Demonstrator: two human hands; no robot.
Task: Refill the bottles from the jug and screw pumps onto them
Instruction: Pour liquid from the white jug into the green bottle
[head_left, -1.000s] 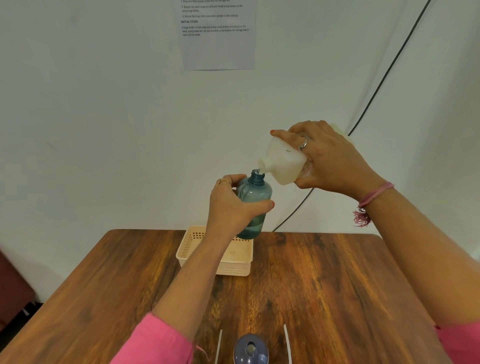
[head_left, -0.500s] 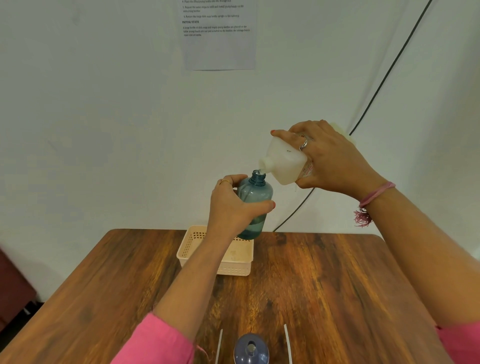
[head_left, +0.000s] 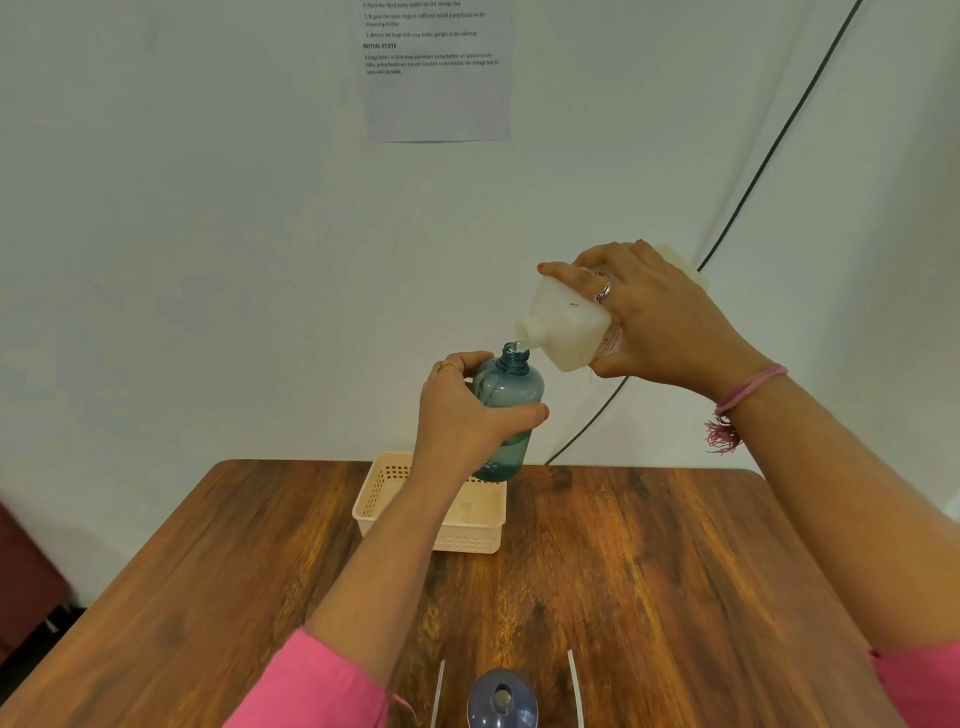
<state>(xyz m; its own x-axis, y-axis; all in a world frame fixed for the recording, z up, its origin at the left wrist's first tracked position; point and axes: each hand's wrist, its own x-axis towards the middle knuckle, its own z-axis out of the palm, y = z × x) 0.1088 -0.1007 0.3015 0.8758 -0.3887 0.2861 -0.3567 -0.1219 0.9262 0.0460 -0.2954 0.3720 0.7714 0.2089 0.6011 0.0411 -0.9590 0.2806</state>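
Note:
My left hand (head_left: 462, 415) grips a clear blue bottle (head_left: 511, 389) and holds it upright in the air above the table. My right hand (head_left: 660, 317) is wrapped around a white jug (head_left: 563, 327), tilted with its spout right over the blue bottle's open neck. Some liquid sits in the bottle's lower part. A second bluish bottle (head_left: 501, 701) stands at the near table edge, seen from above, with two thin white pump tubes (head_left: 573, 686) beside it.
A cream perforated basket (head_left: 384, 499) sits on the wooden table (head_left: 649, 571) behind my left arm. A black cable (head_left: 753, 176) runs down the white wall. A printed sheet (head_left: 436, 73) hangs on the wall above.

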